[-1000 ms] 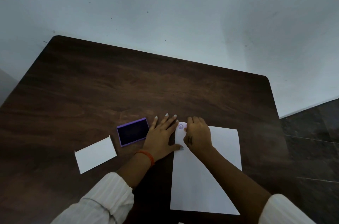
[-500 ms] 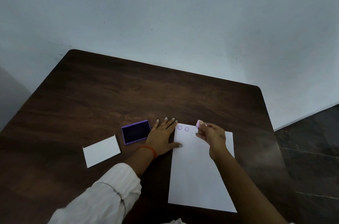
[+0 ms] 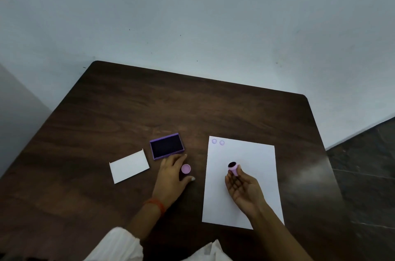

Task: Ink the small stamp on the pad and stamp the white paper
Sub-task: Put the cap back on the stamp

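So the right hand (image 3: 243,188) is palm-up over the lower middle of the white paper (image 3: 254,154), pinching the little pink stamp (image 3: 233,168) at the fingertips with its dark inked face turned up, well clear of the sheet. Judging by that, the step in hand looks like capping the stamp or checking the face. If it's another print, flip it so the face sits flat to the paper and press straight down, no rocking, or the ring smears. The left hand (image 3: 171,177) rests on the table (image 3: 128,115) just left of the paper, fingers loosely curled around a small pink round cap (image 3: 186,168), and I can't tell if it's actually gripping it. If capping, bring the cap over squarely and keep fingers off the wet face. Just beyond that hand sits the open purple ink pad (image 3: 167,146), a white card (image 3: 129,166) to its left. Furthest out, two faint purple prints (image 3: 218,142) sit in the paper's far left corner.
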A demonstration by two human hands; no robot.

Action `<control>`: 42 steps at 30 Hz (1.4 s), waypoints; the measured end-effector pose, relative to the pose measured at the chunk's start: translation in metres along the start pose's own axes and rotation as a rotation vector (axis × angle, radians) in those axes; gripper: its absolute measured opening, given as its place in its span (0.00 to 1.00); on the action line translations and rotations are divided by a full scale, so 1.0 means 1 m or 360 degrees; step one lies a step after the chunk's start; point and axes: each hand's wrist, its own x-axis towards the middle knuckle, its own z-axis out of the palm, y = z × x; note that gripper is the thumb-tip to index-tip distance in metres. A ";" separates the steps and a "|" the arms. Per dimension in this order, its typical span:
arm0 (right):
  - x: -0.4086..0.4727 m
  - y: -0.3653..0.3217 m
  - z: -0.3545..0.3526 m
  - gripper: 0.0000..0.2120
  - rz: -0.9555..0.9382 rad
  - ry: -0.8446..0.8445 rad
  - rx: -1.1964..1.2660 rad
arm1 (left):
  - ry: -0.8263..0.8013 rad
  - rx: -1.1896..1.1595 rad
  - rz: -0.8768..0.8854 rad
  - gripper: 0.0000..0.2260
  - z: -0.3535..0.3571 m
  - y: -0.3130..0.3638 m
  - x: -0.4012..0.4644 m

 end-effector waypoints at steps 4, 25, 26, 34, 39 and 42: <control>-0.001 0.003 -0.001 0.08 -0.0018 -0.0006 -0.0012 | 0.0037 -0.0010 -0.0070 0.24 0.002 -0.001 -0.001; -0.020 0.030 0.065 0.10 -0.1222 -0.0151 -0.2039 | -0.0037 -0.0579 -0.0089 0.12 -0.036 0.037 -0.021; -0.020 0.030 0.066 0.10 -0.1263 -0.0176 -0.2089 | -0.0034 -0.0628 -0.0090 0.12 -0.038 0.038 -0.022; -0.024 0.031 0.074 0.08 -0.1390 -0.0205 -0.2267 | -0.0015 -0.0911 -0.0145 0.12 -0.045 0.041 -0.026; -0.025 0.027 0.078 0.07 -0.1277 -0.0172 -0.2270 | 0.0017 -0.0972 -0.0155 0.12 -0.046 0.042 -0.027; -0.025 0.025 0.079 0.08 -0.1205 -0.0171 -0.2248 | 0.0060 -0.0882 -0.0148 0.10 -0.043 0.043 -0.025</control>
